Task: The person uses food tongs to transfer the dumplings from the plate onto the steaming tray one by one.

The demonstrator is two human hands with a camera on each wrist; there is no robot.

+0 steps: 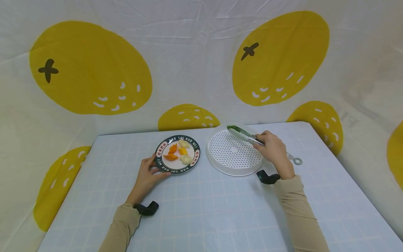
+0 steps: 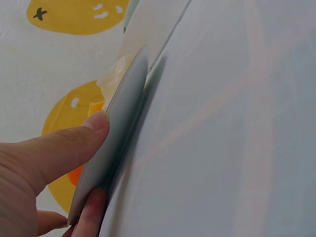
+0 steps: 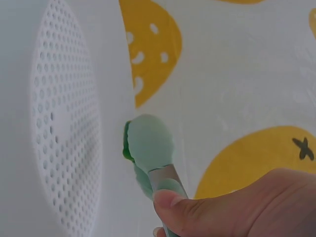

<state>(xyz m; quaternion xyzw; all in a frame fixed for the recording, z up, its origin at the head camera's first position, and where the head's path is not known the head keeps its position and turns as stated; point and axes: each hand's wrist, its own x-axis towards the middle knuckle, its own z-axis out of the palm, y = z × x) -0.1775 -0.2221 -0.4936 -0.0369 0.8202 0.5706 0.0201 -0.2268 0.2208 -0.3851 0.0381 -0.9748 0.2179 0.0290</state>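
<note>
1. The table point(image 1: 220, 210) is a flat rectangle under a pale blue checked cloth, backed by a white sheet printed with large yellow lemons point(image 1: 91, 68)
2. The left hand point(image 1: 148, 176) grips the near-left rim of a small round plate point(image 1: 163, 167), thumb on top of the rim and fingers tucked under it, as the left wrist view shows; the forearm in a tan sleeve runs back toward the near edge
3. The plate is glazed, with a dark lettered border, and carries orange, yellow and pale dumpling-shaped pieces point(image 1: 178, 152) clustered at its centre
4. Just right of the plate, close but apart from it, lies a round white plastic steamer tray point(image 1: 220, 164) with a raised rim and a floor of small holes
5. The right hand point(image 1: 275, 150) is clamped on metal tongs point(image 1: 245, 135) with green, rounded silicone tips; the tongs reach over the tray's far-right rim, and their ring end pokes out behind the hand
6. Bare cloth stretches along the near side and to the right of the tray
</note>
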